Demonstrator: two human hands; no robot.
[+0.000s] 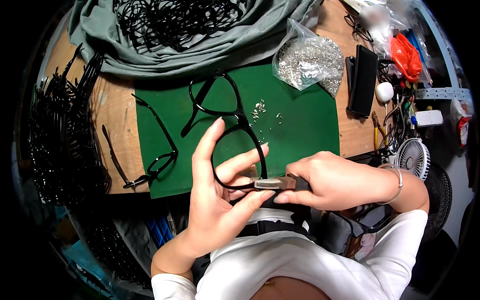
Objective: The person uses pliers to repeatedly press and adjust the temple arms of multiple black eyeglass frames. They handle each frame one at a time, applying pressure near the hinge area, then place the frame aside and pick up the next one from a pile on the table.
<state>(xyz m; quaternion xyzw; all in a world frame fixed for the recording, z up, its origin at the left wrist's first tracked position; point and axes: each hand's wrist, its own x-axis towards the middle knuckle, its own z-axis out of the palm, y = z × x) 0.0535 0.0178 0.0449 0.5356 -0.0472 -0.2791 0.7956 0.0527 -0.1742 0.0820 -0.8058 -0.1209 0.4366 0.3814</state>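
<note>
Glossy black plastic eyeglass frame (pixel 242 121), in the hands, over the near edge of a flat green mat (pixel 312 120)

Left hand (pixel 212 202): thumb and fingers closed about the near rim of the eyeglass frame, forefinger extended along its side. Right hand (pixel 327 180): clenched on the dark handle of a hand tool with a blocky metal head (pixel 275 183); this head meets the near outer corner of the frame, close to the left thumb. The two hands are near each other, joined by frame and tool.

On the mat, beyond the hands: a scatter of tiny silvery metal pieces (pixel 258 109). To the left, one more black eyeglass frame with spread temples (pixel 170 135), lying across the mat's edge onto the pale wooden bench (pixel 116 107). Far right of the mat: a clear plastic bag of small silvery parts (pixel 305 60).

Outer items: a tangled heap of thin black pieces (pixel 182 20) on grey-green cloth (pixel 145 65); a dense pile of glossy black pieces (pixel 62 135), left; a black rectangular case (pixel 363 80), yellow-handled pliers (pixel 376 132) and a small white fan (pixel 413 157), right.
</note>
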